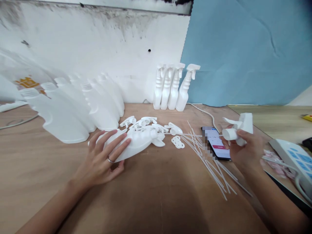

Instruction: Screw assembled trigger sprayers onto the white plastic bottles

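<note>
White plastic bottle (pixel 137 143) lies sideways over the worktop (pixel 146 198), in the clasping grip of the left hand (pixel 102 159), neck pointing right — toward the right hand (pixel 247 151), which pinches a sprayer head (pixel 244 125), its thin tube (pixel 191 134) reaching back bottleward.

Cannot see whole the part-pixelated phone (pixel 219 143), the bottle (pixel 138 143) under the left hand (pixel 102 159), or the white device (pixel 290 152) cropped at right edge

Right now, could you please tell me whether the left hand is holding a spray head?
No, the left hand is on a white bottle, while the right hand holds a spray head.
</note>
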### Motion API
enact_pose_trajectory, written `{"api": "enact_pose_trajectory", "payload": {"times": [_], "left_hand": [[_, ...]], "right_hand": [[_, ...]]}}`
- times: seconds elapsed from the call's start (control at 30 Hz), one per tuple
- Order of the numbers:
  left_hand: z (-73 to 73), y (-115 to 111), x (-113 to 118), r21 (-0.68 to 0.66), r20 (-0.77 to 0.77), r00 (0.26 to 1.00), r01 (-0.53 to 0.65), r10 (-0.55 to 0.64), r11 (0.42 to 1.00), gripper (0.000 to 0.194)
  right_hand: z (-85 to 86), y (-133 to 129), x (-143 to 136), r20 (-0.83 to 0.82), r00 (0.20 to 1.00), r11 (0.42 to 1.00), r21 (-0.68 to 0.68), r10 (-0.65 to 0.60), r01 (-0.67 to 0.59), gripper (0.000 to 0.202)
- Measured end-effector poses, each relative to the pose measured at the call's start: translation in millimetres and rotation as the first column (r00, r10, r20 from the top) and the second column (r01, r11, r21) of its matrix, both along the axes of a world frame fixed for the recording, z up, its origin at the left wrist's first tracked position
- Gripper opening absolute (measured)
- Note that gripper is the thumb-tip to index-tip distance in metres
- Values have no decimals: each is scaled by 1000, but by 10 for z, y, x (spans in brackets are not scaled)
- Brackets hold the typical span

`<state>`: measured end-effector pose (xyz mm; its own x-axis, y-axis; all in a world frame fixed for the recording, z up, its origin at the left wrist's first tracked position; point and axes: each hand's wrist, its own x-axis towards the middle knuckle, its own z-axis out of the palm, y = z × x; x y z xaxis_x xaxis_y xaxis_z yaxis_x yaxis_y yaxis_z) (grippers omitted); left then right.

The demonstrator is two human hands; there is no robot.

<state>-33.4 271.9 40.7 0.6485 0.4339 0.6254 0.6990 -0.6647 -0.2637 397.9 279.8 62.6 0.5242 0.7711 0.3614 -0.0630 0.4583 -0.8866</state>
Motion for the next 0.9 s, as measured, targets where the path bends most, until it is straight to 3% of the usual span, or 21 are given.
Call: {"api": "enact_pose_trajectory", "payload": {"times": [0.17, 0.27, 0.33, 0.5, 0.67, 0.9], "left_hand": [[-8, -102, 186, -97, -59, 991, 118, -124, 988, 75], [-21, -171, 301, -177, -91, 980, 161, -179, 971, 66], [-27, -201, 345, -219, -127, 971, 171, -202, 961, 63], [-33, -213, 346, -265, -178, 955, 186, -238, 946, 62], [-32, -192, 329, -283, -160, 959, 183, -234, 942, 62], [-41, -175, 360, -282, -193, 962, 133, -192, 950, 50]], "right_hand": [[-111, -156, -330, 79, 955, 951, -141, 288, -275, 20], [-204, -280, -603, 46, 835, 787, -368, 548, -496, 30], [-272, -332, -742, -11, 772, 692, -435, 636, -576, 36], [-429, -335, -885, -163, 719, 580, -485, 675, -654, 43], [-542, -316, -928, -241, 693, 567, -428, 679, -704, 45], [-585, -312, -969, -202, 644, 533, -410, 738, -740, 46]]}}
